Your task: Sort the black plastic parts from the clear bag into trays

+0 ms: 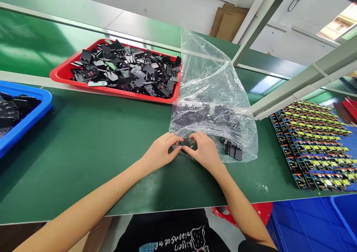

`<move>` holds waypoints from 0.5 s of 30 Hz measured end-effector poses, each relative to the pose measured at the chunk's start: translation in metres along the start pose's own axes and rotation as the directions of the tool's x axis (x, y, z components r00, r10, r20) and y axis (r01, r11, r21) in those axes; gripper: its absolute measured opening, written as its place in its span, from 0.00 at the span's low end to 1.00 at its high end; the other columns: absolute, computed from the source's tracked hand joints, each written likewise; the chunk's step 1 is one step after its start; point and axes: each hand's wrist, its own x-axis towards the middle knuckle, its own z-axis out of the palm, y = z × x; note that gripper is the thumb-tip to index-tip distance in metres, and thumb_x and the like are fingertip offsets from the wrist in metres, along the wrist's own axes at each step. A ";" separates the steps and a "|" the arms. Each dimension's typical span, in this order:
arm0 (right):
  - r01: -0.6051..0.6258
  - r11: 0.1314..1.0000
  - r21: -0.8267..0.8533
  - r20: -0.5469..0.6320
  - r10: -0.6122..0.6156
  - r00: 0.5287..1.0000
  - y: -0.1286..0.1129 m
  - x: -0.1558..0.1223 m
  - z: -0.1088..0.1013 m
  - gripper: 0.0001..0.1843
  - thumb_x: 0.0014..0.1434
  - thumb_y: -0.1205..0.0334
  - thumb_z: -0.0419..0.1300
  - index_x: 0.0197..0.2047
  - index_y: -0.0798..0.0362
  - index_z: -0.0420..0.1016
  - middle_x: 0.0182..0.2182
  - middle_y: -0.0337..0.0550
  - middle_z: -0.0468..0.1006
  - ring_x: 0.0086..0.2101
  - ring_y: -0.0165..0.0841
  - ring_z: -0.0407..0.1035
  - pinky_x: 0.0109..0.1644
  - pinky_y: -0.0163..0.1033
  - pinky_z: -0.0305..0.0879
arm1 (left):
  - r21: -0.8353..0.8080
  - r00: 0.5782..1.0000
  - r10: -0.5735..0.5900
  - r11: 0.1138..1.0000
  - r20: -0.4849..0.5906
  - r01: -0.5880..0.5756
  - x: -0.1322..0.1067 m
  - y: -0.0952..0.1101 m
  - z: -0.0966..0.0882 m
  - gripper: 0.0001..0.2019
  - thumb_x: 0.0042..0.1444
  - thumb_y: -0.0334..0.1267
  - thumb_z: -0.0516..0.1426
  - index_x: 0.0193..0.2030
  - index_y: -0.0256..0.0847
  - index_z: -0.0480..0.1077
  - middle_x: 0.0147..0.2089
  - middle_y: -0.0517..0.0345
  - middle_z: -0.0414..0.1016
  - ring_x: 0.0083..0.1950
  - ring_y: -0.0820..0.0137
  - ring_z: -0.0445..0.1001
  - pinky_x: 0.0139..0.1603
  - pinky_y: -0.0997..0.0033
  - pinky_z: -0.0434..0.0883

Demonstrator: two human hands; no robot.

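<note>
Between the fingertips of both hands is a small black plastic part [185,142], held just above the near edge of a clear plastic bag [212,77]. My left hand [161,150] pinches its left side, and my right hand [205,150] grips it from the right with thumb and forefinger. Fingers cover much of the part, so its exact kind is not visible. Inside the bag lie several dark parts, and a few black rectangular pieces [234,151] show at its opening, to the right of my right hand.
A red tray [117,89] heaped with black plastic pieces stands behind, left of the bag. At far left is a blue bin [46,96] with dark parts. Stacked circuit boards [315,148] sit at right, past a metal post [262,25]. The green table's [92,133] front edge is near my body.
</note>
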 end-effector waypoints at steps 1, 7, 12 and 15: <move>-0.026 0.999 -0.034 0.052 0.028 0.998 0.000 0.000 -0.002 0.13 0.55 0.55 0.64 0.38 0.54 0.72 0.34 0.44 0.73 0.35 0.36 0.68 0.37 0.39 0.62 | 0.011 1.000 0.000 1.000 0.006 0.000 0.000 -0.001 0.001 0.09 0.61 0.33 0.51 0.45 0.38 0.69 0.34 0.57 0.70 0.39 0.69 0.69 0.41 0.69 0.68; -0.039 0.992 0.119 0.150 0.021 0.988 0.000 -0.001 -0.003 0.07 0.60 0.64 0.56 0.41 0.53 0.75 0.29 0.39 0.73 0.30 0.31 0.66 0.35 0.36 0.60 | 0.064 0.998 0.014 0.998 0.056 -0.018 -0.001 -0.003 0.004 0.12 0.61 0.32 0.52 0.51 0.37 0.67 0.37 0.56 0.70 0.40 0.67 0.68 0.42 0.69 0.68; -0.070 0.942 0.328 0.135 0.027 0.990 0.003 0.002 -0.001 0.05 0.58 0.65 0.58 0.37 0.52 0.76 0.25 0.36 0.70 0.26 0.28 0.63 0.31 0.34 0.59 | 0.125 0.991 0.047 0.990 0.125 -0.063 -0.001 -0.003 0.004 0.13 0.61 0.31 0.52 0.52 0.37 0.67 0.41 0.54 0.70 0.42 0.66 0.67 0.43 0.66 0.67; -0.047 0.929 0.368 0.104 0.009 0.995 0.004 0.003 0.001 0.06 0.57 0.68 0.58 0.37 0.52 0.75 0.25 0.35 0.67 0.25 0.27 0.61 0.29 0.33 0.59 | 0.110 0.991 0.038 0.992 0.129 -0.053 -0.001 -0.002 0.002 0.14 0.60 0.31 0.51 0.53 0.38 0.66 0.40 0.54 0.69 0.42 0.66 0.67 0.43 0.66 0.67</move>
